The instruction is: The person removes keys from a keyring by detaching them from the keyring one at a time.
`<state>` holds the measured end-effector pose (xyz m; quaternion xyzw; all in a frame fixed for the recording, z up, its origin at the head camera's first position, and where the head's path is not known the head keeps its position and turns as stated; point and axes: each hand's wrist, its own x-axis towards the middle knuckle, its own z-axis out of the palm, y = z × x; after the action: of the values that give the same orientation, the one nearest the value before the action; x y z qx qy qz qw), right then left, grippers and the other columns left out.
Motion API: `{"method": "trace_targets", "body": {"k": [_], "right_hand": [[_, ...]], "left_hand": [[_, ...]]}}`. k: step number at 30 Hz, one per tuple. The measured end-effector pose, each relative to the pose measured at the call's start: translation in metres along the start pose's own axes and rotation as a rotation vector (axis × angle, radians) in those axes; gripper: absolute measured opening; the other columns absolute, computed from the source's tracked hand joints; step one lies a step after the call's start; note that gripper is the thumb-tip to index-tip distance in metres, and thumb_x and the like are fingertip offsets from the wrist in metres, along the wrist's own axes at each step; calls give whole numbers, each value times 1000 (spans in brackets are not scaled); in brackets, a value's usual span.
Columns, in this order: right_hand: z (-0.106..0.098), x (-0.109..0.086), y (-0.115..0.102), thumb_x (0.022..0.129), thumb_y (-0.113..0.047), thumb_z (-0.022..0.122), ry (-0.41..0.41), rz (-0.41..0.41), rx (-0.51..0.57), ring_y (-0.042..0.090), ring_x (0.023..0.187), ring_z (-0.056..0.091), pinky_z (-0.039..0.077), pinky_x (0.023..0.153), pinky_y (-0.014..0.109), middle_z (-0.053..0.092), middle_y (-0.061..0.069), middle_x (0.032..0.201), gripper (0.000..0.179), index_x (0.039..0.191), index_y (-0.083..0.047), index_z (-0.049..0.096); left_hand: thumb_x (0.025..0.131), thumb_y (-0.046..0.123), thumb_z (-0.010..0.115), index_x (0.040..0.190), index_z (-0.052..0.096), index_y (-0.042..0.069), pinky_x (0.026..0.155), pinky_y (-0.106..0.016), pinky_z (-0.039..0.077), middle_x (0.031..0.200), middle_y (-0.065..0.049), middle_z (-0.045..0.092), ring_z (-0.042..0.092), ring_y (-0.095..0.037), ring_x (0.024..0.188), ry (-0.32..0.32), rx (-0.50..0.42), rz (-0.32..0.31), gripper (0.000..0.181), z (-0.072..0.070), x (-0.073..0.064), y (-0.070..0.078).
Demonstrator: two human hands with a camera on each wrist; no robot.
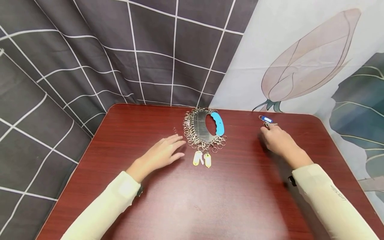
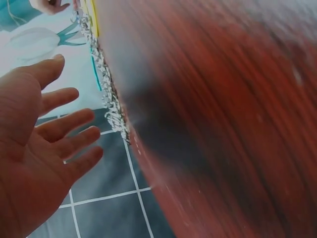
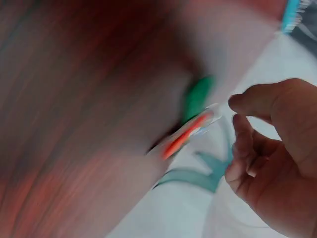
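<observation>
Hand L spread, empty, nr rings; hand R part-curled by blue tag, grip unclear.

I see the left hand, fingers spread, near the rings; the table fills their right, grid cloth hangs behind them, the right hand shows at their upper left.

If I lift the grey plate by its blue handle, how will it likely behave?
The grey plate looks like flat sheet metal, so it should stay stiff. The many rings crowding its edge would probably swing, and may make it heavy for its size. The yellow tags nearby seem attached and may dangle.
</observation>
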<state>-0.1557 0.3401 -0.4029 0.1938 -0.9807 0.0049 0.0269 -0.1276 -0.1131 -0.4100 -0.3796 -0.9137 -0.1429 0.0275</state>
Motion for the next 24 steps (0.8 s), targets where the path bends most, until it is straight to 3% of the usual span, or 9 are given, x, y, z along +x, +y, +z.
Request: {"method": "trace_targets", "body": {"k": [4,9,13,18,24], "right_hand": [[-4,7,-30,92,-6,67,30,-47,153,38,92,63,55,82,57,61,22,103,18,107,0,60],[1,19,-68,95,-10,68,22,-109,416,20,85,63,55,78,41,66,5,93,10,104,-6,66],[7,27,-94,95,-14,70,-10,-119,527,9,77,59,52,73,31,66,-4,84,6,100,-10,68],[8,36,-129,95,-23,72,-56,-138,530,6,69,55,49,67,27,62,-8,74,11,90,-14,68],[4,44,-164,95,-49,70,-153,-35,354,14,57,53,44,53,32,54,-7,61,38,74,-19,58]], "left_hand": [[99,32,70,135,65,3,109,-58,47,144,-21,61,54,-39,138,-1,-9,-20,47,2,3,3],[100,31,68,134,65,1,110,-56,47,143,-20,61,55,-39,138,6,-9,-29,45,4,8,7],[100,28,69,134,65,0,110,-56,47,142,-21,62,55,-40,137,22,-22,-29,45,5,12,10],[98,24,71,133,65,-3,112,-53,45,142,-24,61,55,-39,137,34,-56,-33,44,6,18,15],[97,21,72,127,69,-1,112,-46,48,136,-18,65,61,-34,129,28,-94,-57,37,7,26,24]]}}
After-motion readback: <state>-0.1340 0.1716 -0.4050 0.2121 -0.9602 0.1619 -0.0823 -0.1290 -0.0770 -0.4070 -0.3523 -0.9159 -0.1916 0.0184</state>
